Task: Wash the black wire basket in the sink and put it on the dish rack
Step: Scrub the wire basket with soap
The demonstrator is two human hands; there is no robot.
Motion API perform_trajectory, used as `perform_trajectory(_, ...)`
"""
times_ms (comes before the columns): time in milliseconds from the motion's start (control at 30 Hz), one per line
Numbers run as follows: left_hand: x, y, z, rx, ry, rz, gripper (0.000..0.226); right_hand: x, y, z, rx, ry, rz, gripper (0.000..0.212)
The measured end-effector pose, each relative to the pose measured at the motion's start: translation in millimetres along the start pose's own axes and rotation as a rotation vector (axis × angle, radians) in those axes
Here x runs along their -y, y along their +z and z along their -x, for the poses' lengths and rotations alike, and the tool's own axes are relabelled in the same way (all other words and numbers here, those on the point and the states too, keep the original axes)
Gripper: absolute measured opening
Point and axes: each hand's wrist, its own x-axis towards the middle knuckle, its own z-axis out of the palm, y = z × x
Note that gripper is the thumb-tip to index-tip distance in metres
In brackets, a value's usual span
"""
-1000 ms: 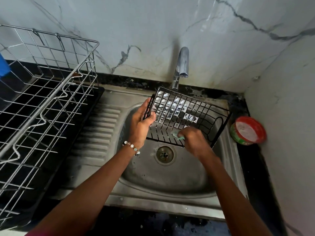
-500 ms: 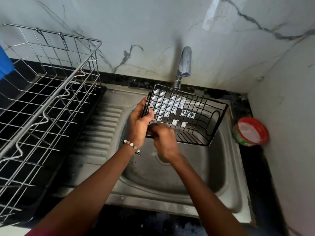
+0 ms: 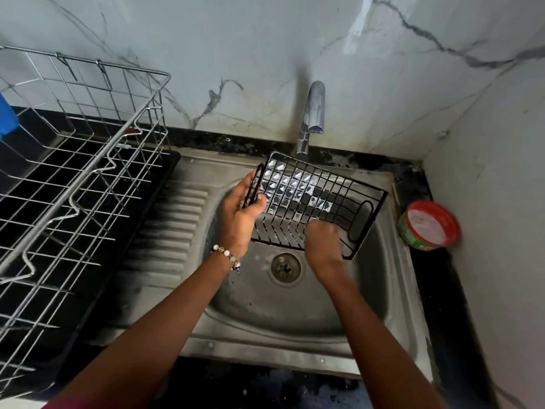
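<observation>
While our left hand (image 3: 240, 214) gripped the black wire basket (image 3: 312, 202) by its end, tilted over the sink (image 3: 295, 314), our right hand (image 3: 323, 242) was curled against the wires, whatever it held hidden. We judged scrubbing along each wire best, turning the basket steadily.

White marble-veined wall tiles (image 3: 236, 39) meeting in a corner at right, black granite desk (image 3: 436, 290) below, chrome tap (image 3: 312, 113) against the back wall, daylight-lit.
</observation>
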Motion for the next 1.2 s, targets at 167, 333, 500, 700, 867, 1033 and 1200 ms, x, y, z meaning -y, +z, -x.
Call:
perform_trajectory(167,0.4,0.0,-2.7,0.014,-0.079,0.096,0.047,46.5,-1.5,3.7,-0.027,-0.282,-0.391,0.02)
perform_trajectory(333,-1.8,-5.3,-2.6,0.022,-0.355,0.133,0.021,44.4,-8.6,-23.3,0.064,-0.219,-0.84,0.017)
perform_trajectory(500,-0.9,-1.4,6.2,0.089,-0.565,0.173,0.024,57.2,-31.3,-51.4,-0.143,0.039,-1.176,0.022)
perform_trajectory(700,-0.6,-5.3,-0.4,0.194,-0.587,0.253,0.045,51.2,-10.3,-39.0,-0.02,-0.039,-0.863,0.018)
perform_trajectory(867,0.1,-7.6,-1.1,0.225,-0.595,0.33,0.038,43.5,-15.6,-33.6,0.337,-0.245,-0.414,0.018)
perform_trajectory(1033,4.7,-5.0,2.4,0.274,-0.618,0.218,0.076,48.7,-29.7,-53.3,-0.098,-0.073,-0.633,0.015)
perform_trajectory(1200,2.1,-8.1,2.2,0.28,-0.64,0.193,0.067,49.0,-14.1,-50.0,-0.333,0.003,-0.644,0.016)
